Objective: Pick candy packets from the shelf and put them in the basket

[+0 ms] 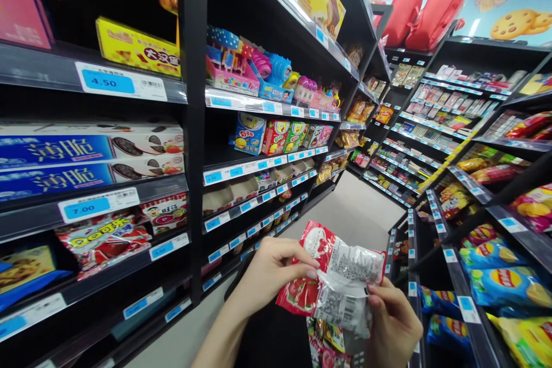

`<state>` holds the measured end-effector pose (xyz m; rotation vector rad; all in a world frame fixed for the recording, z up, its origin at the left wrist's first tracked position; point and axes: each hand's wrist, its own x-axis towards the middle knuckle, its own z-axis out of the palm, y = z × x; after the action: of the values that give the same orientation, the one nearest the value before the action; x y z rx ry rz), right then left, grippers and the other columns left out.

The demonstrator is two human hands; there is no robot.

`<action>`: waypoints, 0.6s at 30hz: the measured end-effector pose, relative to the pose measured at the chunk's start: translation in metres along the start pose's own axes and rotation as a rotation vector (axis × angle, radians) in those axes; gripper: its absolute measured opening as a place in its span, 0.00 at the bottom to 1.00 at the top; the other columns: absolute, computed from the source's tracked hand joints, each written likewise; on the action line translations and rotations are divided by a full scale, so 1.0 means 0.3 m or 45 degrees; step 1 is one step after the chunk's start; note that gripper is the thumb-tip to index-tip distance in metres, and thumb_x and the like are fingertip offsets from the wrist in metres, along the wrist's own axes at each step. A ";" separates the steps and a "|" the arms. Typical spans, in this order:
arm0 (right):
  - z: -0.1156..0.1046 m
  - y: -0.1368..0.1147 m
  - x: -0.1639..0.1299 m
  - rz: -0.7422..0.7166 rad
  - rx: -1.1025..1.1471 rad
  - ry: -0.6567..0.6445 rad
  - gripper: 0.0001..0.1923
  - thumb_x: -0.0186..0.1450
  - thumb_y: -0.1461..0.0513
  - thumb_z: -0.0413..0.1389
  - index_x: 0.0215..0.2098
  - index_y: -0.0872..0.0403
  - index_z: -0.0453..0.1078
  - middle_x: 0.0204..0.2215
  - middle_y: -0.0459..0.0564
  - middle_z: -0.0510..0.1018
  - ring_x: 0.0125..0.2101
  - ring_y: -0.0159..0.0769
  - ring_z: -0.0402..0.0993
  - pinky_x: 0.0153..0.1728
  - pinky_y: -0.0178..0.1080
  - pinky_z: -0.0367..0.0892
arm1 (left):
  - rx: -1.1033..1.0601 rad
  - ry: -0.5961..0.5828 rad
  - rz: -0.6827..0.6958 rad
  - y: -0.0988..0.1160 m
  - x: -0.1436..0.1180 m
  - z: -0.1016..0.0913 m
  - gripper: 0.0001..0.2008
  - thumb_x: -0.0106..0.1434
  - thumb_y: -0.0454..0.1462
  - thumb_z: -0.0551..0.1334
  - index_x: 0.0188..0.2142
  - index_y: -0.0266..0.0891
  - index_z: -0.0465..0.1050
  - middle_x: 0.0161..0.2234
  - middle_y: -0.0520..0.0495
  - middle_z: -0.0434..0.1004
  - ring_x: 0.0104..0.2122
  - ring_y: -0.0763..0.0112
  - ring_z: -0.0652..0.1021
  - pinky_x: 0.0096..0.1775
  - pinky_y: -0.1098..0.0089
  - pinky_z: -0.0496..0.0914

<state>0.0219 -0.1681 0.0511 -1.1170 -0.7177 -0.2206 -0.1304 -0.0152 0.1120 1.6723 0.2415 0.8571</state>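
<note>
1. Left hand (269,273): low centre of the view, fingers curled and thumb pressed onto the left side of a red snack packet (334,282); closed on it.
2. Right hand (392,325): just below and right of the packet, fingertips pinching its right edge; closed on it.
3. Red snack packet: held between both hands over the aisle, crumpled, its silver back panel with printed text facing up, red print showing at the left and top.
4. More packets (328,345): directly beneath the held one, partly hidden by the hands; what they rest in cannot be told.
5. Aisle floor (345,213): pale, running away between two shelf runs.
6. Left shelving (194,126): black, with blue price tags; blue biscuit boxes (56,161), a yellow box (138,49) above, small toy and sweet packs (267,75) further along.
7. Right shelving (474,184): black, near the right hand; blue and yellow crisp bags (504,282) on the lower tiers.
8. Red cushions (425,11): on top of the far shelf.
</note>
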 end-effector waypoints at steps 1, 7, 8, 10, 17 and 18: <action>0.004 -0.012 -0.002 0.001 -0.060 0.017 0.10 0.49 0.57 0.69 0.22 0.53 0.76 0.26 0.50 0.81 0.25 0.37 0.77 0.26 0.34 0.71 | 0.039 -0.004 0.021 0.000 -0.002 0.003 0.04 0.52 0.35 0.68 0.23 0.39 0.80 0.22 0.49 0.80 0.23 0.71 0.75 0.28 0.74 0.65; 0.037 -0.105 -0.016 0.161 -0.319 0.065 0.19 0.54 0.48 0.64 0.20 0.53 0.69 0.17 0.41 0.71 0.19 0.29 0.66 0.21 0.29 0.61 | 0.224 0.002 -0.007 0.012 -0.016 0.015 0.11 0.60 0.39 0.62 0.23 0.38 0.73 0.23 0.53 0.77 0.25 0.74 0.73 0.31 0.74 0.62; 0.041 -0.116 -0.017 0.169 -0.328 0.058 0.19 0.54 0.47 0.63 0.20 0.53 0.69 0.16 0.41 0.71 0.18 0.28 0.65 0.21 0.29 0.60 | 0.228 0.001 -0.022 0.016 -0.018 0.017 0.12 0.60 0.39 0.61 0.22 0.38 0.72 0.23 0.53 0.76 0.25 0.74 0.72 0.31 0.74 0.62; 0.045 -0.129 -0.019 0.182 -0.342 0.056 0.20 0.55 0.47 0.63 0.20 0.53 0.68 0.16 0.41 0.70 0.18 0.28 0.64 0.21 0.29 0.58 | 0.229 0.007 -0.045 0.022 -0.020 0.022 0.13 0.62 0.39 0.60 0.22 0.38 0.69 0.23 0.53 0.74 0.25 0.74 0.71 0.31 0.74 0.61; 0.058 -0.137 -0.022 0.298 -0.172 0.121 0.21 0.50 0.49 0.67 0.20 0.54 0.64 0.17 0.40 0.70 0.17 0.26 0.63 0.19 0.28 0.59 | 0.087 -0.012 -0.185 0.033 -0.024 0.028 0.11 0.59 0.41 0.62 0.24 0.37 0.71 0.25 0.52 0.74 0.26 0.73 0.69 0.30 0.73 0.61; 0.060 -0.139 -0.021 0.294 -0.142 0.162 0.22 0.48 0.51 0.69 0.21 0.54 0.63 0.17 0.40 0.70 0.17 0.25 0.63 0.19 0.27 0.59 | 0.042 -0.005 -0.192 0.033 -0.025 0.031 0.09 0.57 0.40 0.64 0.25 0.37 0.72 0.23 0.53 0.72 0.25 0.74 0.68 0.29 0.74 0.60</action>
<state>-0.0114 -0.1719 0.0823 -1.2700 -0.4634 -0.1352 -0.1325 -0.0294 0.1176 1.6633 0.3762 0.7406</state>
